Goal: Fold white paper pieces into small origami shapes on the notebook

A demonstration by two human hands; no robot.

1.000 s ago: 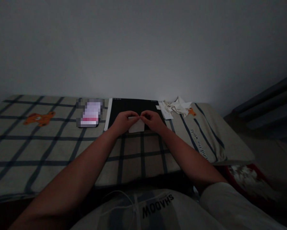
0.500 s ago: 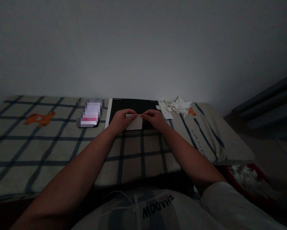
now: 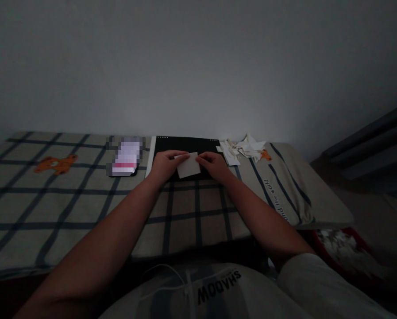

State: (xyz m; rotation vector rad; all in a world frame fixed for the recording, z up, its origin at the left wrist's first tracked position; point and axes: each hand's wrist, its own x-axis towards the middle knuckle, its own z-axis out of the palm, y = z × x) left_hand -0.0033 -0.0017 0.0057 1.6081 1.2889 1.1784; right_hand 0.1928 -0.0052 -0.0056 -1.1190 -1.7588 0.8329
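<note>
A small white piece of paper [image 3: 188,166] lies tilted over the front part of a black board [image 3: 185,146] on the checked bedcover. My left hand [image 3: 163,165] pinches the paper's left edge with closed fingers. My right hand [image 3: 214,165] grips its right edge, fingers also closed. Both forearms reach forward from the bottom of the view.
A blurred pale object [image 3: 125,157] lies left of the board. A heap of folded white paper shapes [image 3: 243,147] sits to its right, near the wall. The checked cover [image 3: 68,199] has orange bear prints. A red bin with white scraps [image 3: 344,250] stands at lower right.
The paper, earlier folded narrow between both hands, now shows as a wider tilted sheet. Both hands have shifted slightly apart and a little farther onto the board.
</note>
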